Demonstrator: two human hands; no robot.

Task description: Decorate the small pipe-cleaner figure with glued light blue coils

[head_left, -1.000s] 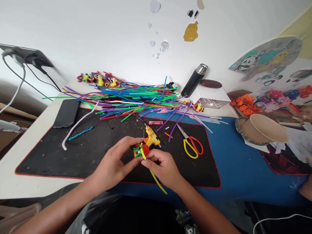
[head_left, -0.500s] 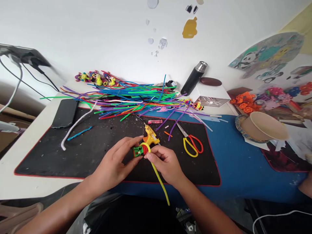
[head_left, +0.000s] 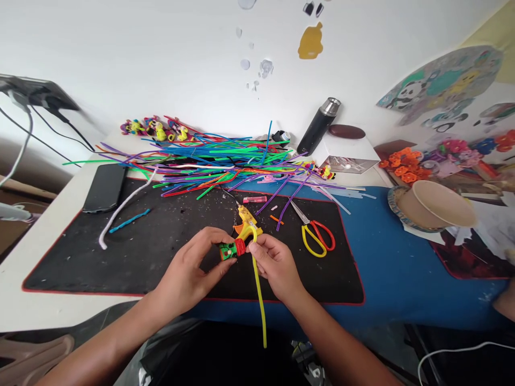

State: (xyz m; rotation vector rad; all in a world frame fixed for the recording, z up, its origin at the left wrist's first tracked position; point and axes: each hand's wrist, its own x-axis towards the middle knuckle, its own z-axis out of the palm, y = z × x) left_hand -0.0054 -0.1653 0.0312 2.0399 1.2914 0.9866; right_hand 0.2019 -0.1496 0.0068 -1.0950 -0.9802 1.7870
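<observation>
Between the thumb and fingers of my left hand (head_left: pixel 196 262) is a small green and red pipe-cleaner figure (head_left: pixel 228 251), its red end pointing right. My right hand (head_left: pixel 276 264) pinches a yellow pipe cleaner (head_left: pixel 259 300) near its curved upper end; the long tail hangs down past the mat's front edge. Whether the yellow piece joins the figure is hard to see. Just behind both hands, a yellow glue gun (head_left: pixel 247 219) lies on the black mat (head_left: pixel 177 214). Scissors (head_left: pixel 314 236) with one yellow and one red handle rest right of my right hand.
A heap of coloured pipe cleaners (head_left: pixel 209 155) spreads along the back. A phone (head_left: pixel 105 187), a white strip (head_left: pixel 124 206) and a twisted blue piece (head_left: pixel 129 220) lie left. At back right stand a black flask (head_left: pixel 319 126) and a bowl (head_left: pixel 442 206). Another person's arm (head_left: pixel 505 303) shows far right.
My right hand has drawn slightly right, and the yellow pipe cleaner's curved end has shifted away from the figure's red end. Its tail now hangs more steeply.
</observation>
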